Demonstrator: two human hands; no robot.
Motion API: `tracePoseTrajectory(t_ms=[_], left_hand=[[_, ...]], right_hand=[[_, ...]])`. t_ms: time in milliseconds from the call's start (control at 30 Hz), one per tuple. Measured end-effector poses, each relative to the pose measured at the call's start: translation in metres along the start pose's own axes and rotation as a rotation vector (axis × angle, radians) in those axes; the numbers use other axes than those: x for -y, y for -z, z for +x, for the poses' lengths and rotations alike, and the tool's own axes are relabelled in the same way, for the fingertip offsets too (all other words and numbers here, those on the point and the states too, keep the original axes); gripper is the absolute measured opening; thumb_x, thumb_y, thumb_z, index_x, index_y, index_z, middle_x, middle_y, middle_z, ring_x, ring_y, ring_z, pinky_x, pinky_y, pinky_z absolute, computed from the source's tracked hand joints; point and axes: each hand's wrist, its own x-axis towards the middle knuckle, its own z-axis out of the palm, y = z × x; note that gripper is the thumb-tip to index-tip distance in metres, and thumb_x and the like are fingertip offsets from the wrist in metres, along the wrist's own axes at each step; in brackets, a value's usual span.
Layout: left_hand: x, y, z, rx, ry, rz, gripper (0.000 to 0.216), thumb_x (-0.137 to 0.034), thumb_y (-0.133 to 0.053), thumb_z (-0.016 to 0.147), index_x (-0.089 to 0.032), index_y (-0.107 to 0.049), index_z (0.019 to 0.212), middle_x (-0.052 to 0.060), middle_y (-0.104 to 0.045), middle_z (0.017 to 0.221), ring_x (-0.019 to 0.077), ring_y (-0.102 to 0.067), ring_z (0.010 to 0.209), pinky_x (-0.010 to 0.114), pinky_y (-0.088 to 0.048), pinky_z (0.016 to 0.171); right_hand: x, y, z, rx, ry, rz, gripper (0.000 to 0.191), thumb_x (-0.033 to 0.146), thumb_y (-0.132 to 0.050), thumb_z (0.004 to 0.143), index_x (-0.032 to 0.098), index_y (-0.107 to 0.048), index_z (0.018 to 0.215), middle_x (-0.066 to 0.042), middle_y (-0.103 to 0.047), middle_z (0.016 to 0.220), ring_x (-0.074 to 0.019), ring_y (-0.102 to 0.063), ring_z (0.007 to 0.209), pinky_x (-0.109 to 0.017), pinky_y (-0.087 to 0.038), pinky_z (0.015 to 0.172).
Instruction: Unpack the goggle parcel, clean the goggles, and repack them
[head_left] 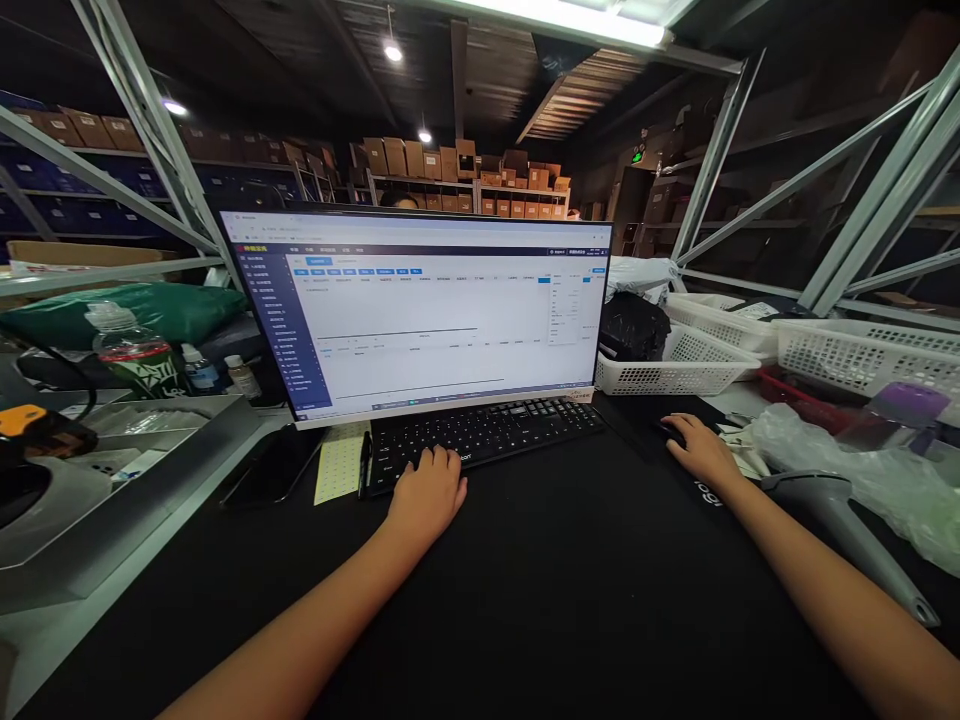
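Note:
My left hand (429,492) rests on the lower left part of a black keyboard (517,428), fingers lying over the keys and holding nothing. Off to the right, my right hand (703,452) is laid over a dark computer mouse (672,433), most of which the hand hides. Behind the keyboard stands a wide monitor (427,310), lit with a page of tables and a small pop-up menu near its right side. A yellow sheet of labels (339,465) lies left of the keyboard, with a black pen (365,462) beside it.
A black phone (274,468) lies on the dark desk mat (525,590). Bottles, including a green-labelled one (135,350), stand at left behind a grey tray (135,515). At right are white baskets (675,377), plastic bags and a grey handheld scanner (840,525) near my right forearm.

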Motion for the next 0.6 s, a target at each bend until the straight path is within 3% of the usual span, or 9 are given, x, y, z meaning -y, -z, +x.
tracePoseTrajectory(t_ms=[367,600], left_hand=[[0.001,-0.001,0.0,-0.001,0.002,-0.004,0.044,-0.029,-0.039,0.102,-0.006,-0.056,0.134,0.024,-0.057,0.134,0.0351,-0.055,0.122,0.048,-0.051,0.096],[0.0,0.001,0.0,-0.002,0.005,-0.012,0.044,-0.029,-0.04,0.102,-0.004,-0.056,0.135,0.026,-0.057,0.136,0.0361,-0.056,0.121,0.051,-0.052,0.096]], right_hand=[[-0.007,-0.007,0.001,-0.037,0.036,0.033,0.046,0.025,-0.051,0.087,0.02,-0.061,0.132,-0.011,-0.06,0.137,-0.0285,-0.06,0.124,-0.042,-0.047,0.109],[-0.011,-0.012,-0.001,-0.04,0.042,0.052,0.045,0.034,-0.048,0.094,0.023,-0.058,0.136,-0.01,-0.057,0.141,-0.0287,-0.06,0.123,-0.045,-0.049,0.107]])
